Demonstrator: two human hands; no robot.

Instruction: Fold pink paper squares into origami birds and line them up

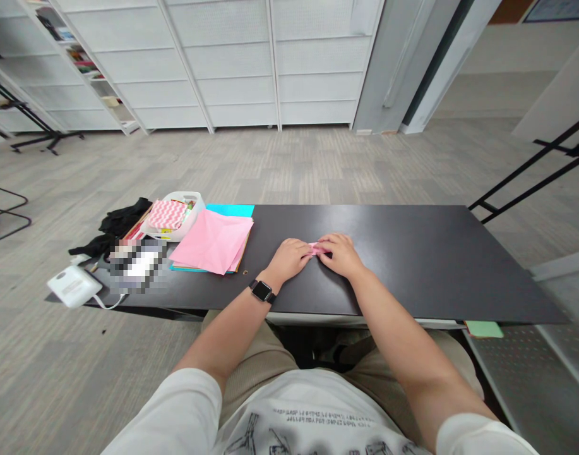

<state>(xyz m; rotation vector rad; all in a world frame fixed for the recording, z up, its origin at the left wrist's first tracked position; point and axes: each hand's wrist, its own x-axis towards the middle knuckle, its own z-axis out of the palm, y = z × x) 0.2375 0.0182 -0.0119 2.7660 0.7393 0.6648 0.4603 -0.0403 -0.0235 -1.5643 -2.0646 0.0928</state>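
Observation:
A small folded piece of pink paper (314, 249) lies low over the dark table between my two hands, mostly covered by fingers. My left hand (289, 258), below a black watch on the wrist, grips its left end. On its right end are the closed fingers of my right hand (340, 254). How the paper is folded under the fingertips is hidden. To the left of my hands rests a stack of coloured sheets with a large creased pink sheet (213, 239) on top.
The dark table (426, 265) runs across in front of me. At its left are a white basket (197, 212) with a pink patterned packet, black cloth (123, 218), and a white device (74, 286) on a cable. A green pad (484, 329) sits below the right front edge.

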